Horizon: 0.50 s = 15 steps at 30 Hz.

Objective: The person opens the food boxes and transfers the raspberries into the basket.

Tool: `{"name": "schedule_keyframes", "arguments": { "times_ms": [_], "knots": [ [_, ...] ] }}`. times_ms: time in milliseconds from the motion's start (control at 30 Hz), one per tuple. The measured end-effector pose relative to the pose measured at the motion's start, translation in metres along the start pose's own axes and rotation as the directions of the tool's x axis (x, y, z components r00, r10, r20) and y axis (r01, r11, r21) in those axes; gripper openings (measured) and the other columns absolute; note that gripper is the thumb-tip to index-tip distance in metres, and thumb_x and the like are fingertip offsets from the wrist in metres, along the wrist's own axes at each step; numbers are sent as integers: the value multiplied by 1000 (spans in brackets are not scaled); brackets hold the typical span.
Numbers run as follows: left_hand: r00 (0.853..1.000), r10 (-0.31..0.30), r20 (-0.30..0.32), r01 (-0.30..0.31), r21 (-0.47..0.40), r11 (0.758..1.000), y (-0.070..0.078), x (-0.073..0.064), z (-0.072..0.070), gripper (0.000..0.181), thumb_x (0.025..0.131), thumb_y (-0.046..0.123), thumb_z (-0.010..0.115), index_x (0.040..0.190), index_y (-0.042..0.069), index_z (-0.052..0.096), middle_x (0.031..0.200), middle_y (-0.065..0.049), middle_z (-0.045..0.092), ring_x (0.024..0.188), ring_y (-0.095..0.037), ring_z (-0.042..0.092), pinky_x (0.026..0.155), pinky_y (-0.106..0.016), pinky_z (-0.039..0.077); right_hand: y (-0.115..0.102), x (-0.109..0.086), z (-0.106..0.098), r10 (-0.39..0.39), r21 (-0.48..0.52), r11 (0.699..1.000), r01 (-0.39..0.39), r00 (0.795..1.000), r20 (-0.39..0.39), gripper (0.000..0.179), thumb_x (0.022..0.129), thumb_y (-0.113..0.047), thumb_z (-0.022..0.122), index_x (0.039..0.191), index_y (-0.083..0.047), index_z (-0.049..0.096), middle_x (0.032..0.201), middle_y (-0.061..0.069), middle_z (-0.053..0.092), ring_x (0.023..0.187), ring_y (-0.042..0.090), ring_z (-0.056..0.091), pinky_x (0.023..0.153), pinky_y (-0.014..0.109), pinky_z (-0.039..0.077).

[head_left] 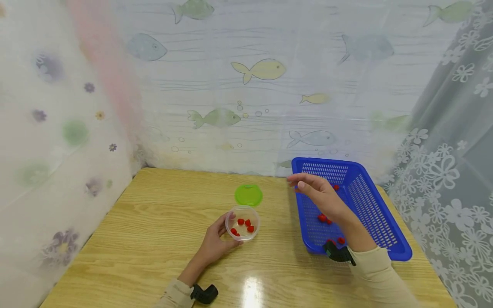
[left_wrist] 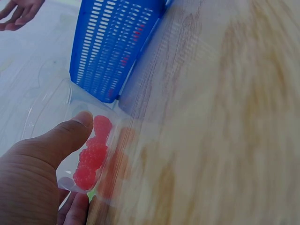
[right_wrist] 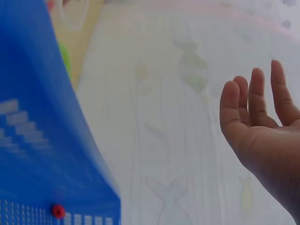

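My left hand (head_left: pixel 215 241) grips a clear round plastic tub (head_left: pixel 243 236) from its left side, thumb and fingers around the wall. Inside the tub lie several red raspberries (left_wrist: pixel 92 154), seen through its wall in the left wrist view. Over the blue basket (head_left: pixel 400 256) my right hand (head_left: pixel 321 194) hangs in the air, fingers loosely bent with nothing between them, as the right wrist view also shows. More raspberries (head_left: pixel 322 218) are scattered on the basket floor, partly hidden by the right forearm.
A green round lid (head_left: pixel 248 195) lies on the wooden table (head_left: pixel 154 222) just behind the tub. The slotted basket walls rise on the right side of the table. A fish-patterned curtain (head_left: pixel 215 85) hangs along the back edge, with further curtains left and right.
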<state>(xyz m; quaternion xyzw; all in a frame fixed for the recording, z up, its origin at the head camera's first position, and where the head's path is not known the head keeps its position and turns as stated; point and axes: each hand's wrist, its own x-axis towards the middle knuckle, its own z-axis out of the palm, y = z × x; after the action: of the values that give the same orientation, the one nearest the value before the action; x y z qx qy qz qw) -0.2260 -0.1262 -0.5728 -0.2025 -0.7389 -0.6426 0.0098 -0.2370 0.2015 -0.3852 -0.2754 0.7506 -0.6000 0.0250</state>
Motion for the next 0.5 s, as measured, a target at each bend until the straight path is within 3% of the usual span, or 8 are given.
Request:
{"name": "schedule_keyframes", "arguments": {
  "times_ms": [167, 267, 367, 500],
  "knots": [
    [1000, 10, -1, -10, 0, 1000, -2, 0, 0, 89, 74, 2, 90, 151, 2, 44, 149, -22, 51, 136, -37, 53, 109, -42, 47, 4, 3, 29, 2, 58, 998, -3, 1000, 17, 35, 110, -17, 46, 131, 8, 59, 128, -5, 64, 118, 11, 58, 99, 24, 52],
    [1000, 8, -3, -8, 2, 1000, -2, 0, 0, 89, 74, 3, 90, 151, 2, 44, 149, -22, 51, 136, -37, 52, 109, -42, 47, 10, 4, 48, 93, 49, 995, -92, 996, -15, 36, 109, -21, 48, 133, 3, 60, 134, 5, 61, 120, 15, 56, 101, 27, 51],
    [1000, 1, -2, -1, 4, 1000, -2, 0, 0, 89, 75, 3, 90, 151, 3, 45, 149, -21, 51, 136, -36, 52, 109, -42, 47, 20, 7, 66, 198, 22, 980, -197, 979, -48, 37, 108, -23, 50, 135, 1, 59, 140, 14, 57, 126, 26, 53, 108, 38, 47],
    [1000, -8, -2, 8, 1, 1000, -1, 0, 0, 89, 75, 3, 90, 151, 4, 45, 149, -20, 51, 136, -36, 52, 109, -42, 47, 37, 9, 87, 238, -41, 969, -242, 968, -82, 32, 106, -18, 54, 132, -1, 62, 142, 17, 54, 130, 35, 48, 111, 50, 43]
  ]
}}
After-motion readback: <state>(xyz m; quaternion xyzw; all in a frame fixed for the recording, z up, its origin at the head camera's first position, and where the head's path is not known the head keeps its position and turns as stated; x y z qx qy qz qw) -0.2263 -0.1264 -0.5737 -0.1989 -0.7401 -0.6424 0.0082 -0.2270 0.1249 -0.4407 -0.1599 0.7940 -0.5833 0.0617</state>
